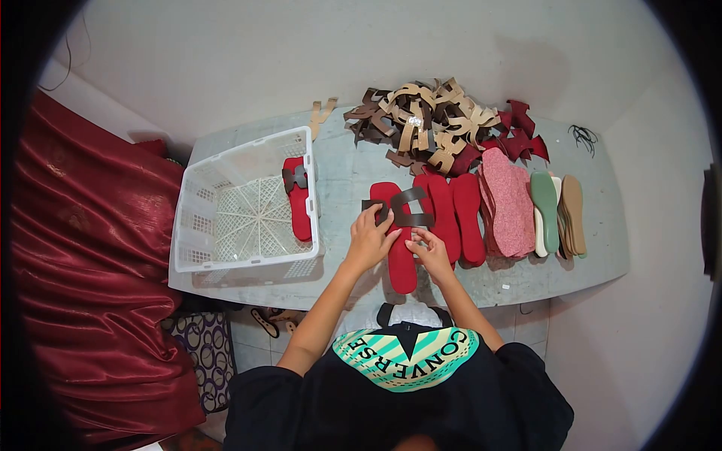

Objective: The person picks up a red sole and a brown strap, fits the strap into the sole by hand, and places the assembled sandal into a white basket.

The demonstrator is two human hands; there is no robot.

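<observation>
A red shoe sole (403, 270) lies in front of me on the table, its heel end toward me. Across its upper part sits a dark brown strap piece (412, 219) with cut-out openings. My left hand (367, 239) is closed on the strap's left side, thumb over the sole. At the sole's right edge, just under the strap, the curled fingers of my right hand (430, 254) pinch the sole. More red soles (468, 218) lie directly to the right.
A white plastic basket (316, 225) on the left holds a red sandal (299, 210) with a dark strap. Loose brown and beige straps (421, 128) are heaped at the back, beside maroon pieces (519, 139). Pink soles (508, 203), a green sole (544, 210) and tan soles (573, 214) stand right.
</observation>
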